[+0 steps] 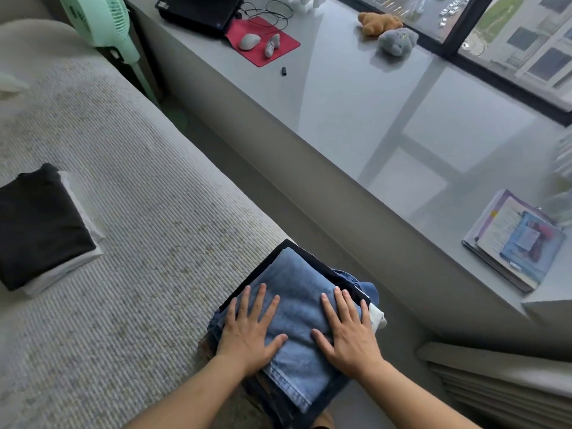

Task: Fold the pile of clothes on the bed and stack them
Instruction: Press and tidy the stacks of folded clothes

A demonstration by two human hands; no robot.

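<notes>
A folded pair of light blue jeans (297,289) tops a stack of folded clothes (376,314) at the near right edge of the bed (130,212); darker and white garments show beneath it. My left hand (250,329) presses flat on the jeans' left side, fingers spread. My right hand (346,329) presses flat on their right side. A second stack, a folded black garment (40,224) over a white one (77,261), lies at the bed's left.
A grey window ledge (356,119) runs along the bed's right, carrying a laptop (201,10), a red mouse pad (263,41), two plush toys (390,29) and a pile of books (517,239). A green fan (102,23) stands at the bed's far end.
</notes>
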